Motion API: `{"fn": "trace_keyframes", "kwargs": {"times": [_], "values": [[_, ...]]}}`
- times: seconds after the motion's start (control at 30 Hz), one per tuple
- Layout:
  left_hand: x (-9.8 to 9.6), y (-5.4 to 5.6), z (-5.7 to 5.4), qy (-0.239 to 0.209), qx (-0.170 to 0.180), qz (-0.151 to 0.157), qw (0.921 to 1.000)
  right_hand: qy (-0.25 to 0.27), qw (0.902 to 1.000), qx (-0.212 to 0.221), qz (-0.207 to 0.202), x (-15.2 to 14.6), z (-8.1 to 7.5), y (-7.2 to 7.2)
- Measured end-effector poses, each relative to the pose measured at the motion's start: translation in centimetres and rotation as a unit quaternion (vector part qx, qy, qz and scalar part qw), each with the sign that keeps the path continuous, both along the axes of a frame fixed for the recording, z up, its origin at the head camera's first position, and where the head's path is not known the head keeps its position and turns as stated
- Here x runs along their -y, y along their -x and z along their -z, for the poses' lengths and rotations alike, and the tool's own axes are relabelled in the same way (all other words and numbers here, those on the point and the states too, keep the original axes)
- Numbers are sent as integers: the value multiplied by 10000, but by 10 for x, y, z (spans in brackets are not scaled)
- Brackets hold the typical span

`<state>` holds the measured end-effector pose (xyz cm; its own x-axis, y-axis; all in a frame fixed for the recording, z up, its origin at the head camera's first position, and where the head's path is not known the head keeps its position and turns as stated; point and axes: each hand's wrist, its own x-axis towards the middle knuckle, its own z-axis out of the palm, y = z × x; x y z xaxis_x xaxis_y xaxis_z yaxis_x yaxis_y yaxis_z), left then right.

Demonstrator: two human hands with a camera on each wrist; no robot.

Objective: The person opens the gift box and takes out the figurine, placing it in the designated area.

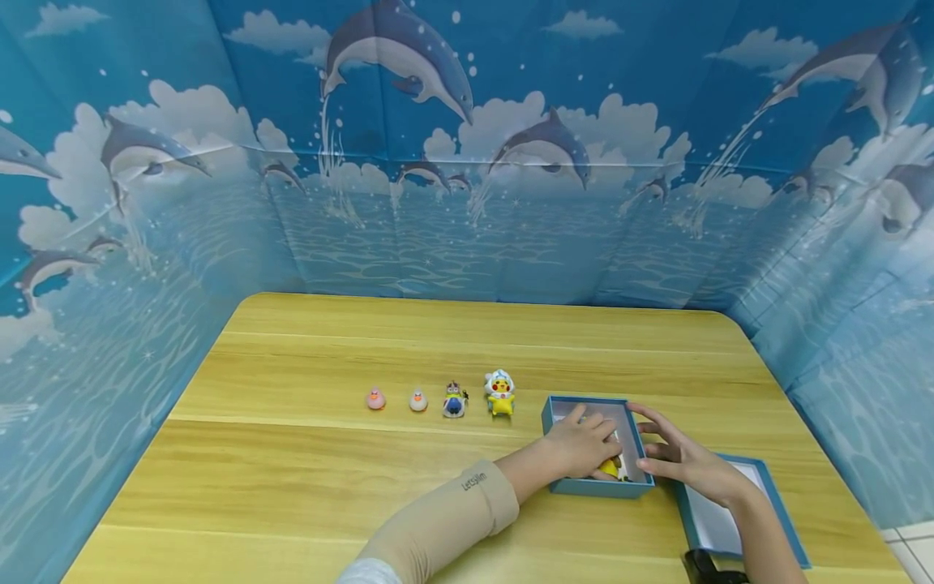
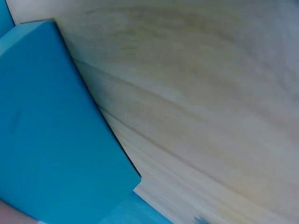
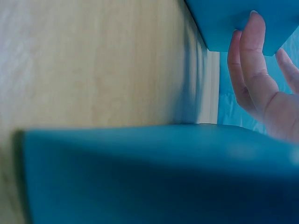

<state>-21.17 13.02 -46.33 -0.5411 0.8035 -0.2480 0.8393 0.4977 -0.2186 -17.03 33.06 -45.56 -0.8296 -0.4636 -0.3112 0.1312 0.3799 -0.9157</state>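
In the head view, a blue open box [image 1: 601, 488] stands on the table's right half. My left hand [image 1: 584, 446] reaches inside over its near-left wall. Beside its fingers a yellow toy [image 1: 610, 466] partly shows; I cannot tell whether the fingers hold anything. My right hand [image 1: 686, 462] is at the box's right side, fingers spread along the wall. In the right wrist view, its fingertips [image 3: 252, 18] are at the box's outer wall [image 3: 224, 21]. The left wrist view shows mainly the box's outside [image 2: 60, 126], with the left hand almost wholly hidden.
Left of the box, a pink duck [image 1: 375, 398], a white duck [image 1: 418, 401], a crowned figurine [image 1: 454, 401] and a Pikachu figurine [image 1: 500, 394] stand in a row. The blue box lid [image 1: 784, 511] lies inside-up under the right forearm. A dolphin-print curtain [image 1: 438, 235] surrounds the wooden table [image 1: 292, 487].
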Motion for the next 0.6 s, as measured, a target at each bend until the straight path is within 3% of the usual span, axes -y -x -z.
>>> {"fn": "trace_keyframes", "kwargs": {"times": [0.33, 0.6], "values": [[1, 0, -1, -170, 169, -5, 9997, -51, 10000, -18, 1, 1, -2, -1], [3, 2, -2, -689, 313, -43, 9971, -12, 10000, 10, -59, 1, -2, 0]]}}
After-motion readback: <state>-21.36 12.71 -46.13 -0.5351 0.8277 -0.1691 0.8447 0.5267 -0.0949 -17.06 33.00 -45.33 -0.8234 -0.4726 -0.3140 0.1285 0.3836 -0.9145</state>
